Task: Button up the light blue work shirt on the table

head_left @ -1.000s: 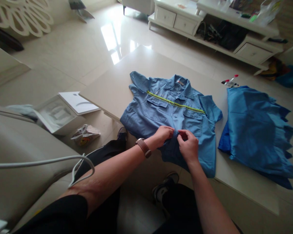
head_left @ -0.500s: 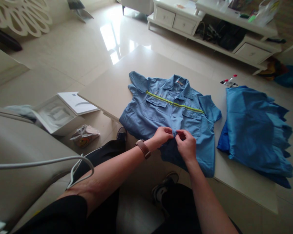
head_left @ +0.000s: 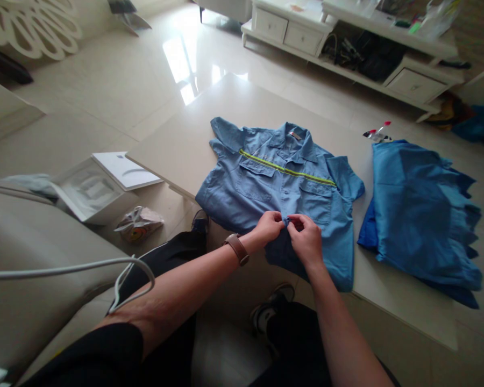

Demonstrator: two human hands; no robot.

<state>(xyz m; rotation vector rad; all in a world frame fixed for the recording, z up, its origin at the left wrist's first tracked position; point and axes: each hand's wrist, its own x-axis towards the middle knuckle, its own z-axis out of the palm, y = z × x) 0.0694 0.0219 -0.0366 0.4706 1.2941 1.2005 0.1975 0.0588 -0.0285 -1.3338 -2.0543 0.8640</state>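
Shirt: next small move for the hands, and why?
Probably a slight adjustment of the pinched cloth, without lifting the shirt: the left hand and right hand meet low on its front, both pinching, while the rest lies spread out. What sits between them is too small to tell.

No text is legible, collar label (head_left: 294, 135) included.

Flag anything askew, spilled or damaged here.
Nothing looks spilled or plainly damaged. Mildly untidy, though: the stacked blue clothes have edges jutting unevenly at right, whereas the striped shirt lies spread on the table.
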